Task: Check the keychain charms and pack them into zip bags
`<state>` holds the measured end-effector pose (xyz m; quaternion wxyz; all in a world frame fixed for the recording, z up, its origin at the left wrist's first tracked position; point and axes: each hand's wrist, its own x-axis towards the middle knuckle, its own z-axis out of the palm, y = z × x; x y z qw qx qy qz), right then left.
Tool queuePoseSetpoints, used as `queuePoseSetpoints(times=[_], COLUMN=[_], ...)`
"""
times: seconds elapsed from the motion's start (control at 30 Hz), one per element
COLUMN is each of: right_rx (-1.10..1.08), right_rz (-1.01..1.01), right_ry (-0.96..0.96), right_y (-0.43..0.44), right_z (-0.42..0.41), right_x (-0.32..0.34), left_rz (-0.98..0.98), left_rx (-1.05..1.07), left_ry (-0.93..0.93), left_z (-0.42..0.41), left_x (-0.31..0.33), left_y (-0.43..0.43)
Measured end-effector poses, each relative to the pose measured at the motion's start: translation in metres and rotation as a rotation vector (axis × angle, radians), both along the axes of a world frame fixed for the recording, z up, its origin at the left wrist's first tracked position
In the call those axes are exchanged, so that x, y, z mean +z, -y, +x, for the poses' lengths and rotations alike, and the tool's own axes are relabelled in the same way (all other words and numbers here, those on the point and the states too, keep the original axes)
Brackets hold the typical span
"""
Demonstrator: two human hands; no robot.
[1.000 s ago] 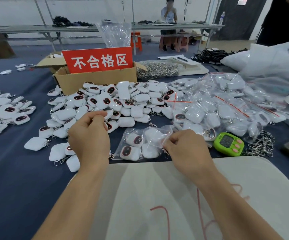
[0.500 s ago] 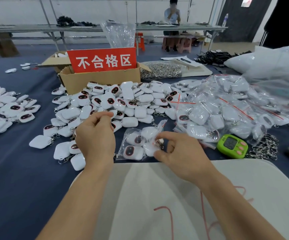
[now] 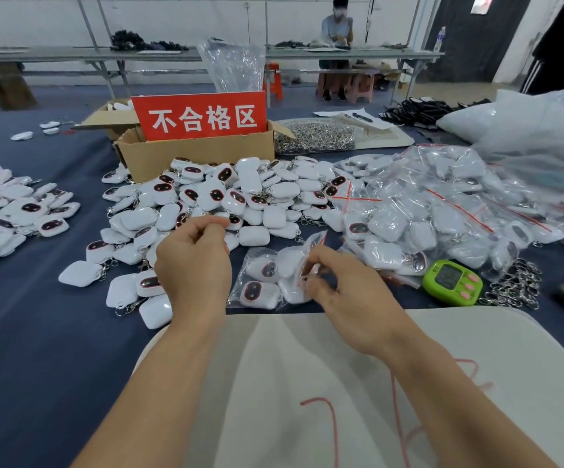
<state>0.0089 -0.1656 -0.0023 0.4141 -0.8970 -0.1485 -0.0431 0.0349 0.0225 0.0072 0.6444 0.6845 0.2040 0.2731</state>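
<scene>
The zip bag (image 3: pixel 267 282) lies flat on the tabletop (image 3: pixel 37 332), just beyond the white pad (image 3: pixel 307 366) and between the two hands, with several charms already inside. Its long axis runs left to right, the closed end toward the left and the red-striped mouth toward the right. There the right grip (image 3: pixel 345 292) pinches the mouth edge and lifts it a little. The left grip (image 3: pixel 192 261) hovers just left of the bag, over the near edge of the loose charms (image 3: pixel 250 194). Its fingers are curled with thumb and forefinger together, but I cannot tell whether they hold a charm. The mouth faces away from the left side, so any next charm would likely have to cross over the bag to go in. The packed bags (image 3: pixel 443 211) and a green timer (image 3: pixel 451 282) lie further right.
</scene>
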Motion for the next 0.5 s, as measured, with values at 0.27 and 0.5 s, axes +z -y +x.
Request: queuePoseSetpoints(times=[0.27,0.5], right_rx=[-0.145,-0.287], right_rz=[-0.132,-0.019], right_ry=[0.047,0.168], right_y=[0.0074,0.0077], right_z=[0.0005,-0.0046], right_x=[-0.001,0.0041], left_rz=[0.044,0.413], left_rx=[-0.002,-0.018], left_ry=[-0.014,-0.15], left_z=[0.0009,0.0021], left_x=[-0.0002,-0.0072], left_y=[-0.0001,-0.0081])
